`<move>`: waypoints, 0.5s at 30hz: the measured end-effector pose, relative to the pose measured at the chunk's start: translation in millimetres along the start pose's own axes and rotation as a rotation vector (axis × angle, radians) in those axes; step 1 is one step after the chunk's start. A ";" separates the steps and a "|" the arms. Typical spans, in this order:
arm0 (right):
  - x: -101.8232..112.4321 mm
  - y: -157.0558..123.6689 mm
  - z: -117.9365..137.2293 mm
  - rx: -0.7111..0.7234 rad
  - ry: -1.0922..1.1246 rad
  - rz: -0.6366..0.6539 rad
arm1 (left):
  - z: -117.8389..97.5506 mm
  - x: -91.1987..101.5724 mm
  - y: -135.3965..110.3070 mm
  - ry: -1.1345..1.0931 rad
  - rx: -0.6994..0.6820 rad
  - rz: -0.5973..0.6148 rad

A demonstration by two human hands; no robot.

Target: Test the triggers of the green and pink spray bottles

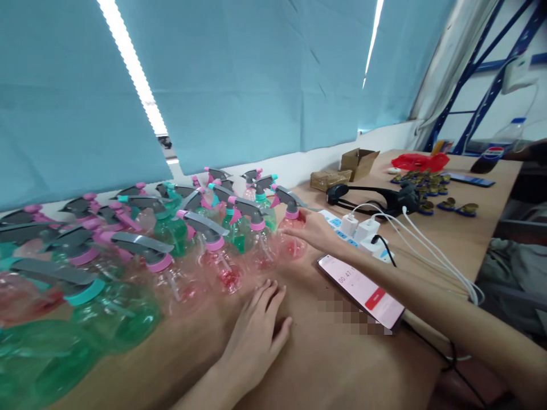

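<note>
A spray bottle with a clear pink body (pixel 293 246), pink collar and grey trigger head stands at the right end of a crowd of spray bottles. My right hand (pixel 314 229) reaches in from the right and grips the side of its body, thumb across the front. My left hand (pixel 258 322) lies on the table in front of the bottles, fingers stretched out and holding nothing. Nearest to it is another pink spray bottle (pixel 224 267). A green spray bottle (pixel 115 313) with a turquoise collar is farther left. Several more pink and green ones stand behind, partly hidden.
Under my right forearm lies a phone (pixel 363 290) showing a timer. Beyond it are a power strip (pixel 337 223) with chargers and white cables (pixel 440 256), a black headset (pixel 376 196), cardboard boxes (pixel 359 162), a red plastic bag (pixel 421 162), small gold-coloured pieces (pixel 427 182) and a cola bottle (pixel 491 154).
</note>
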State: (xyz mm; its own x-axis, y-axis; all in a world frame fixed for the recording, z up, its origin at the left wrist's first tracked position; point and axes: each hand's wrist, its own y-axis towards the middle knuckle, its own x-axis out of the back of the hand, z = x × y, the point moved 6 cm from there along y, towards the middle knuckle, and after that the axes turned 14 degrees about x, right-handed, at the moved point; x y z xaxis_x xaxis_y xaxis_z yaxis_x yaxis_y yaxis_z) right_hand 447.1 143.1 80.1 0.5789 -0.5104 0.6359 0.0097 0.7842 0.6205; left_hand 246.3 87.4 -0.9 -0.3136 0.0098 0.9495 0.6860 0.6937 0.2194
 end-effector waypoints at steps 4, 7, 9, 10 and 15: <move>14.6 -6.5 1.7 -0.051 -0.018 -0.044 | -1.0 -0.7 -2.8 -0.003 0.001 0.012; 33.3 -22.3 10.4 -0.075 -0.035 -0.082 | -2.5 1.3 -9.4 0.001 -0.007 0.011; 42.4 -39.0 21.8 -0.086 -0.040 -0.080 | -2.4 3.8 -17.0 0.001 -0.019 0.005; 44.7 -48.5 29.1 -0.090 -0.037 -0.073 | -1.4 5.4 -21.8 0.000 -0.023 -0.002; 28.6 -88.1 79.2 -0.006 0.054 0.016 | 15.7 17.0 -53.4 0.001 -0.018 -0.073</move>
State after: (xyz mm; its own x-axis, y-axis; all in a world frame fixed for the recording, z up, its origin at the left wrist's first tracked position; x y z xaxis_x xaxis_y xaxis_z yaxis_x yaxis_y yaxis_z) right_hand 398.2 31.4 80.0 0.6223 -0.4780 0.6198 0.0053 0.7944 0.6073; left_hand 194.0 61.8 -0.1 -0.3621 -0.0410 0.9312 0.6729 0.6798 0.2916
